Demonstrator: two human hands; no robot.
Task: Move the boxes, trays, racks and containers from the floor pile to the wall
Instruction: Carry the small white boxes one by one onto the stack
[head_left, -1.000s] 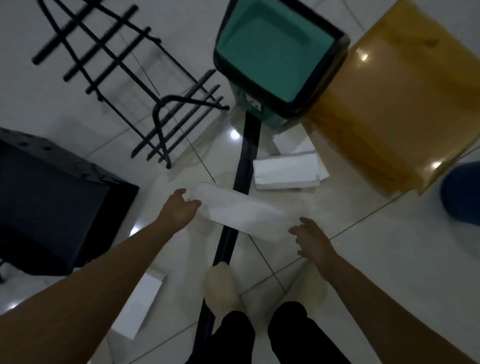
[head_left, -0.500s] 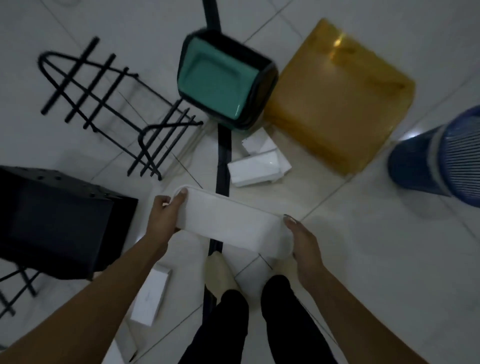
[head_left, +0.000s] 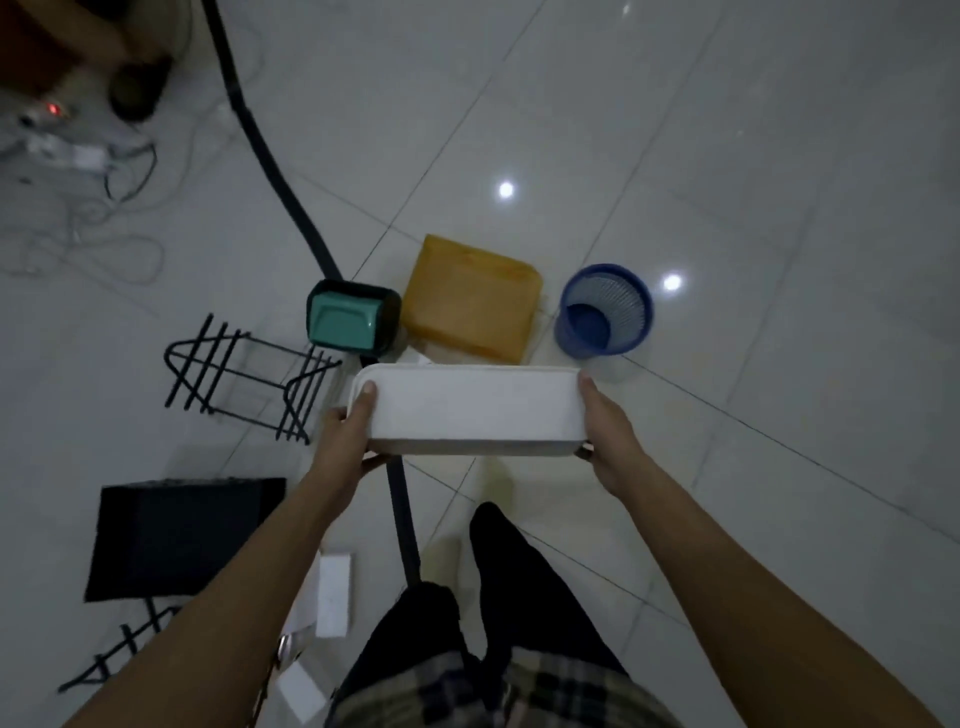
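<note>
I carry a long white tray (head_left: 470, 408) level in front of me, well above the floor. My left hand (head_left: 345, 434) grips its left end with the thumb on top. My right hand (head_left: 605, 434) grips the right end the same way. Below on the tiles lie a green bin with a black rim (head_left: 350, 322), an amber plastic container (head_left: 472, 304), a blue mesh basket (head_left: 605, 312), a black wire rack (head_left: 249, 379) and a black box (head_left: 182, 535). Small white boxes (head_left: 332, 592) lie by my left forearm.
A black strip (head_left: 270, 156) runs across the floor from the top left down to my feet. Cables and a power strip (head_left: 62, 150) lie at the far left. Another wire rack (head_left: 119, 649) shows at the bottom left. Grey tiles (head_left: 753, 208) spread to the right.
I have stood up with the tray, so the floor pile looks smaller and farther below. The tray went from tilted near the floor to level, held at both ends.
</note>
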